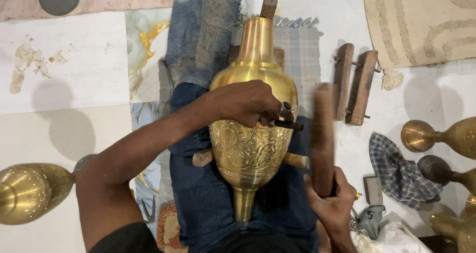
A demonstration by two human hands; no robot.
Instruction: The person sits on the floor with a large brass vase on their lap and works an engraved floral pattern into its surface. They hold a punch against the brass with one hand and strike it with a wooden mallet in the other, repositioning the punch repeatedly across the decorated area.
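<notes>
Fingers (263,115) of the left hand (245,103) were closed around a short dark metal chisel (287,125), its tip pressed to the engraved shiny brass vase (250,134) lying directly under them on the person's blue-trousered lap. Right-hand (333,203) fingers, off to the lower right, gripped a blurred brown wooden mallet (322,139) raised just beside the vase. Two wooden blocks (354,84) lay further right on the floor.

Polished brass vase (250,134) under the left hand (248,103): glossy, smooth neck, engraved floral belly. Dark, matt metal punch (287,125) in its fingers; blurred, matt wooden mallet (322,139) in the right hand (333,203). Beneath both hands, rough blue denim (208,203); right of the mallet, soft checked cloth (399,173).
</notes>
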